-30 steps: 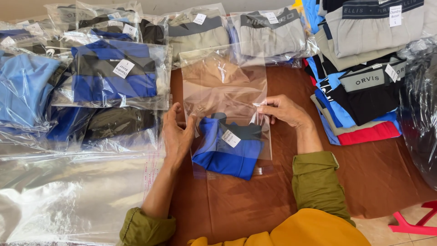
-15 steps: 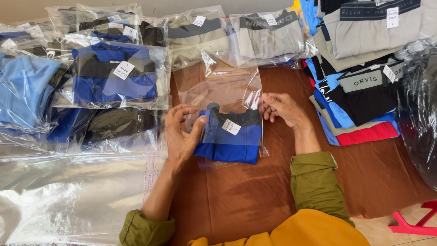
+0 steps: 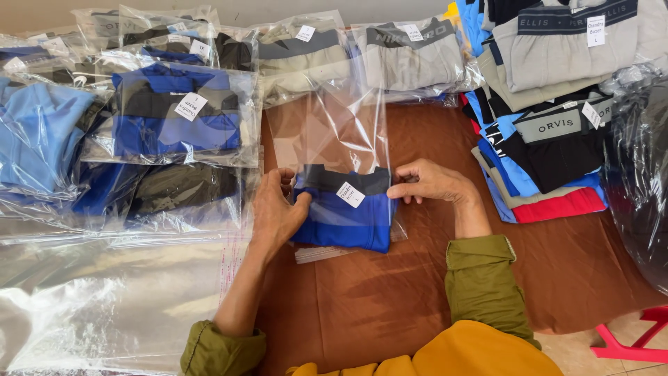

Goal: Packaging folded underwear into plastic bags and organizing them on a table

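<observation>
My left hand (image 3: 278,209) presses against the left edge of a folded blue garment with a dark waistband (image 3: 344,209), thumb laid over its front and fingers curled at its side, so I am gripping the garment together with the clear plastic bag (image 3: 334,129) that it sits in. My right hand (image 3: 431,184) pinches the bag's right edge just beside the waistband, thumb and forefinger closed on the film. The garment lies in the near end of the bag, in the middle of the brown tablecloth (image 3: 390,292), and the bag's open upper part stands up and away toward the far side. A small white tag (image 3: 351,194) sits on the garment's front, near the waistband. To the left, bagged blue and black garments (image 3: 174,115) lie stacked on one another, and a sheet of empty clear bags (image 3: 104,306) spreads over the near left. Along the far edge lie bagged grey garments (image 3: 410,59). To the right, well apart from my hands, is a pile of unbagged folded garments (image 3: 550,146) in grey, black, blue and red. My olive sleeves (image 3: 483,285) show near the bottom, and a red plastic stool (image 3: 637,341) pokes in at the near right corner.
</observation>
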